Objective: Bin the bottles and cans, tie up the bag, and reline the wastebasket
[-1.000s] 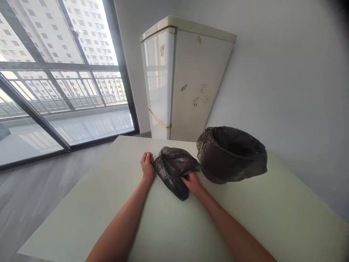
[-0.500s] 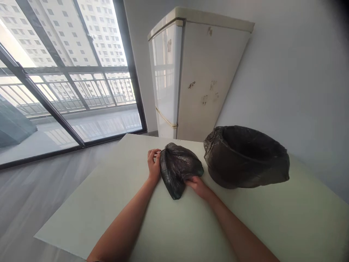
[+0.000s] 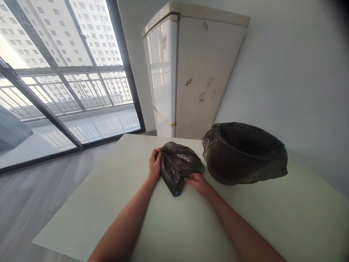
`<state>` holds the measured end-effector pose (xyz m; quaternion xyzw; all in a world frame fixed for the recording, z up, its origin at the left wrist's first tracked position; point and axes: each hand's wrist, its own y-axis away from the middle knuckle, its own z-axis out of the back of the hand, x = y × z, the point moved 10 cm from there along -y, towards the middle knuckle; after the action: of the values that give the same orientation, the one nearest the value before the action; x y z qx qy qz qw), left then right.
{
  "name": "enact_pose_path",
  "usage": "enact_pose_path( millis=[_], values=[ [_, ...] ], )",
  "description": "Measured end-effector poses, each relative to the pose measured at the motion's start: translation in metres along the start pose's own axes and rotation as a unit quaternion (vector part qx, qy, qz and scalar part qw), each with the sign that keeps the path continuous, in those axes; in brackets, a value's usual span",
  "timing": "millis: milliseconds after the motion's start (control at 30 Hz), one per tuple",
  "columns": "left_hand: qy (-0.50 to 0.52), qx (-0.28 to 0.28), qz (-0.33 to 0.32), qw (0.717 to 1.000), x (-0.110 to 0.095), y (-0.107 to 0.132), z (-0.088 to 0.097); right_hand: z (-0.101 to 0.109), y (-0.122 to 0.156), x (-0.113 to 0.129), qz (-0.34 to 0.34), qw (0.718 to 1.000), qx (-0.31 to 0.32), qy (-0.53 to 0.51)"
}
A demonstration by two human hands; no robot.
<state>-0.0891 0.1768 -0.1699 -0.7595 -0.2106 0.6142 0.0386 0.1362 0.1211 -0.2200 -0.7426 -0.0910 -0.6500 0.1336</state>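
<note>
A black plastic garbage bag (image 3: 181, 162), bunched at its upper left and bulging toward the right, lies on the pale table (image 3: 109, 193). My left hand (image 3: 155, 162) pinches the gathered end of the bag with closed fingers. Against the bag's lower right side is my right hand (image 3: 196, 182), its fingertips tucked partly under the plastic and hidden there. What the bag contains cannot be made out. Just right of it stands a bin lined with a black bag (image 3: 231, 167), its mouth facing up.
Behind the table stands an old white refrigerator (image 3: 204, 69) with worn patches on its side. A sliding glass door (image 3: 68, 91) to a balcony is at left, above the grey wood-look floor (image 3: 35, 196). A plain wall (image 3: 294, 80) rises on the right.
My left fingers have closed more tightly round the gathered end of the bag. The right hand stays at the bag's lower right. The whole view has shifted slightly.
</note>
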Motion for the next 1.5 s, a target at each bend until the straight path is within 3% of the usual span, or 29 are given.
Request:
enact_pose_path(
  millis=[333,467,567,700,933,1200,1367,1500],
  values=[
    [0.131,-0.131,0.078,0.98,0.048,-0.006,0.034,0.03,-0.001,0.024,0.08,0.99,-0.119,-0.015],
    [0.168,-0.159,0.092,0.968,0.055,-0.008,0.039,0.043,-0.001,0.026,0.101,0.975,-0.197,-0.004],
    [0.177,-0.163,0.107,0.965,0.059,-0.009,0.041,0.044,-0.003,0.021,0.089,0.973,-0.215,-0.001],
    [0.176,-0.138,0.128,0.966,0.06,-0.008,0.034,0.036,-0.004,0.019,0.06,0.981,-0.184,-0.012],
    [0.127,-0.024,0.161,0.979,0.053,-0.001,0.004,0.02,-0.002,0.015,0.007,0.991,-0.09,-0.096],
    [0.135,-0.025,0.151,0.979,0.047,-0.005,0.003,-0.019,0.005,0.021,-0.038,0.988,0.096,-0.115],
    [0.115,0.004,0.159,0.98,0.043,-0.002,-0.005,-0.021,0.004,0.02,-0.034,0.986,0.1,-0.128],
    [0.136,-0.037,0.155,0.978,0.046,-0.003,0.005,-0.019,0.0,0.02,-0.027,0.985,0.099,-0.14]
  ],
)
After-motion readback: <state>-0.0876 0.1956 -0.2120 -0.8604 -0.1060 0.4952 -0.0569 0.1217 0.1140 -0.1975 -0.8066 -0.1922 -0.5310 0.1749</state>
